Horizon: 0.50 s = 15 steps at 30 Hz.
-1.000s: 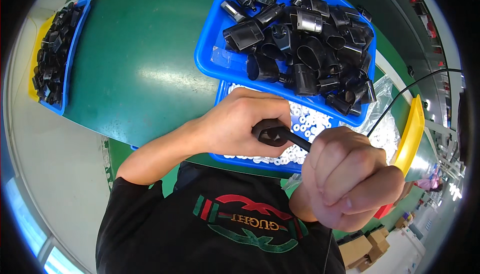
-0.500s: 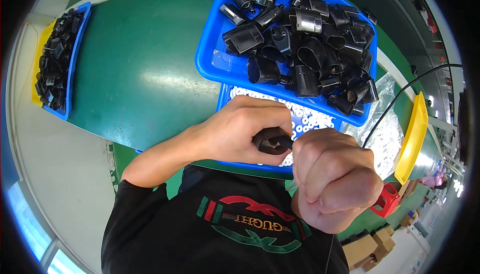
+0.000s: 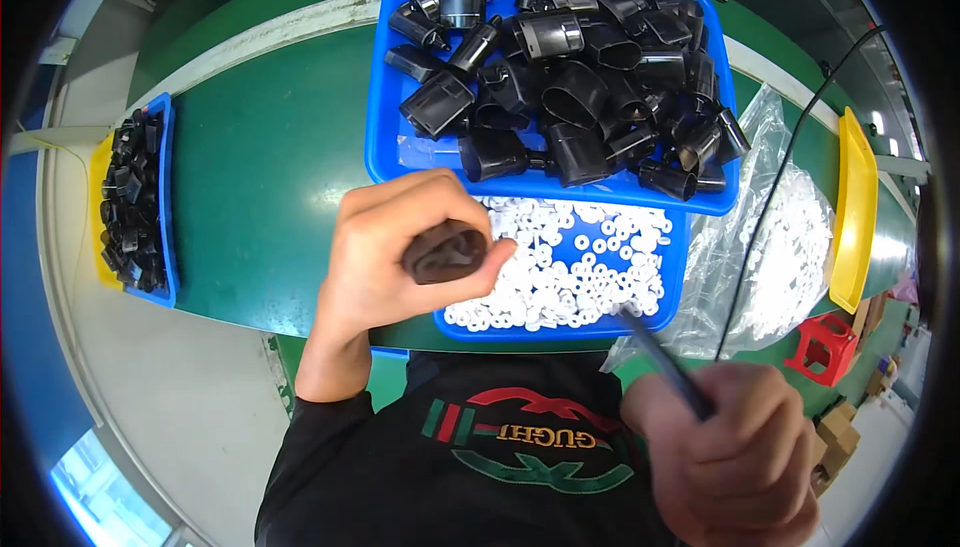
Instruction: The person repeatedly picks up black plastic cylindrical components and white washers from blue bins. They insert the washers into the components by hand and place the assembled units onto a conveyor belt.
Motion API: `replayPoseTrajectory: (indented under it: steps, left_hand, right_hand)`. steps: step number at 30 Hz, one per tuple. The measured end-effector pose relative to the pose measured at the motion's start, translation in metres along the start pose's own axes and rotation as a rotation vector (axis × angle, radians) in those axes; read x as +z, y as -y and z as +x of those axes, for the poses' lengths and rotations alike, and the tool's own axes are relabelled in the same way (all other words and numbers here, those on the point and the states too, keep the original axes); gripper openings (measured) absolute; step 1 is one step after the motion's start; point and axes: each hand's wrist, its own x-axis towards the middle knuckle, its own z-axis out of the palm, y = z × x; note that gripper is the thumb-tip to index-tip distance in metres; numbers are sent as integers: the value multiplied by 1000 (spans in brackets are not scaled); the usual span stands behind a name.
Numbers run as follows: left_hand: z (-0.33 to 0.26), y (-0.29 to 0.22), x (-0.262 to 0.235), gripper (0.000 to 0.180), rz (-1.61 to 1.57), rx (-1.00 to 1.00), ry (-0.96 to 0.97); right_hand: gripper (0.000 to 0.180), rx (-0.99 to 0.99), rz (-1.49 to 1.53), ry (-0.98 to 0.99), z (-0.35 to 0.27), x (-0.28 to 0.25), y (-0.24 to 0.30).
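Left hand (image 3: 400, 257): fingers closed round black housing (image 3: 447, 252), long axis left-right. Right hand (image 3: 735, 457): fist closed on dark rod tool (image 3: 660, 357), tip at white washers (image 3: 570, 267), right of housing.

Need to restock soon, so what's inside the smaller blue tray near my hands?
The smaller blue tray holds loose small white rings. The bigger blue tray covers its far edge.

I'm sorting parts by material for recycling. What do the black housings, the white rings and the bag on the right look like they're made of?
Black housings: probably moulded plastic, semi-gloss, with soft highlights on rounded walls; a few have silvery, perhaps metal, ends.
White rings: matte white, likely plastic or rubber; too small to tell which.
Bag: thin clear plastic film, crinkled and glinting.
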Motion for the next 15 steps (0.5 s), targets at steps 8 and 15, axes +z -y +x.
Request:
replayPoseTrajectory:
  steps: [8, 15]
  left_hand:
    - [1, -16, -8, 24, 117, 2, -197]
    - [9, -23, -7, 21, 215, -15, -211]
  right_hand:
    - [24, 400, -879, 553, -34, -18, -10]
    - [32, 506, -1050, 604, -69, -23, -38]
